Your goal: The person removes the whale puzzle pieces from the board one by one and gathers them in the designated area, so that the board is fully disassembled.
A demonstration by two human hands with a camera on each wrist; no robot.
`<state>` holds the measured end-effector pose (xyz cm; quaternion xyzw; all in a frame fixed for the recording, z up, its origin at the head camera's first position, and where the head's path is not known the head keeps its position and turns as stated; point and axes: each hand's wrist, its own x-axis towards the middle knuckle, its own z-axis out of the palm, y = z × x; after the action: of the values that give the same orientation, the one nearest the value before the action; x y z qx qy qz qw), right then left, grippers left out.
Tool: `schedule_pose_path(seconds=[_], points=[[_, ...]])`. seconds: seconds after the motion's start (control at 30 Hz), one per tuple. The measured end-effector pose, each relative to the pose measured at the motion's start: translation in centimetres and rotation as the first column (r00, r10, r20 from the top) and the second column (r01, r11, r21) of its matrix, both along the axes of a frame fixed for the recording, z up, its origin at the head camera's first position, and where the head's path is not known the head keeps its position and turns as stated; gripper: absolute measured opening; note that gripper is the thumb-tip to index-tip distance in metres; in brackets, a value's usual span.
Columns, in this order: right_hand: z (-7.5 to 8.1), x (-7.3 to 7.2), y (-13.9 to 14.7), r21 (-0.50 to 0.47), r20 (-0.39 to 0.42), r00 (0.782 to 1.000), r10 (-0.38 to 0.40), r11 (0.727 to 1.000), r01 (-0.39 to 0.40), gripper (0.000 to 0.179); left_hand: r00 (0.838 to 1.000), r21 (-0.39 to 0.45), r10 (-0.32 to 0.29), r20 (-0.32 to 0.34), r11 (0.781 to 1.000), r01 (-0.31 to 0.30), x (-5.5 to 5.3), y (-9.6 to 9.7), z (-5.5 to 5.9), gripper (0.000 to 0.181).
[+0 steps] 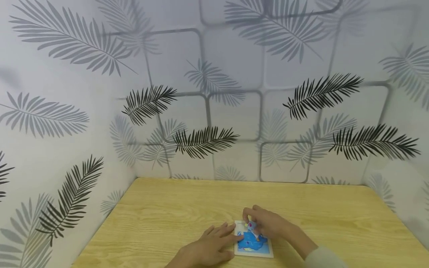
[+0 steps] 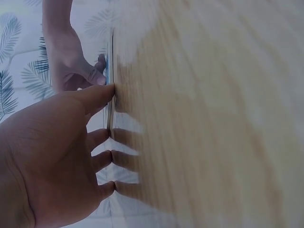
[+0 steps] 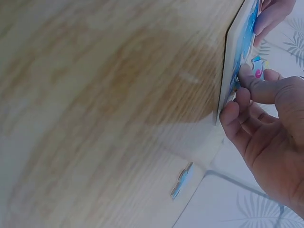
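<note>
A small white-edged puzzle board (image 1: 254, 254) with a blue picture lies flat near the table's front edge. Spread out, my left hand (image 1: 211, 245) rests at its left side, one finger reaching onto the blue area. From the right, my right hand (image 1: 269, 223) pinches a light-blue puzzle piece (image 1: 251, 225) with a pink spot. In the right wrist view this piece (image 3: 258, 68) stands tilted up at the board, partly hidden by the fingers. The left wrist view shows the left fingertips on the table and the thumb (image 2: 102, 95) at the board's edge.
Another thin blue piece (image 3: 182, 180) lies on the table beside the right hand, seen only in the right wrist view. The wooden table (image 1: 167, 212) meets a leaf-patterned wall covering (image 1: 234, 160) at its back and sides.
</note>
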<state>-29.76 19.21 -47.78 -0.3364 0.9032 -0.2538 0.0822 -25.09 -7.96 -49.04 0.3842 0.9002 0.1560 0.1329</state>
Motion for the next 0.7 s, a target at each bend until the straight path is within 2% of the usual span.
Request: schedule_pose_path(seconds=[0.17,0.4,0.53,0.7], points=[[0.0,-0.1,0.2,-0.038,-0.025,0.999,0.046,0.998,-0.047,0.034,1.0,0.001,0.004,0.002,1.0,-0.004,-0.1,0.0,0.1,0.054],[-0.6,-0.1,0.9,-0.176,0.003,0.998,0.068,0.982,-0.066,0.029,1.0,-0.001,0.006,0.019,1.0,-0.006,-0.1,0.0,-0.1,0.054],[-1.0,0.0,1.9,-0.238,0.02,1.0,0.019,0.971,-0.014,0.024,1.0,-0.003,0.013,0.022,1.0,-0.013,-0.1,0.0,-0.1,0.054],[-0.6,0.1,3.7,-0.3,0.047,0.996,-0.071,0.95,0.082,0.02,1.0,-0.01,0.005,-0.003,1.0,-0.006,-0.1,0.0,0.0,0.054]])
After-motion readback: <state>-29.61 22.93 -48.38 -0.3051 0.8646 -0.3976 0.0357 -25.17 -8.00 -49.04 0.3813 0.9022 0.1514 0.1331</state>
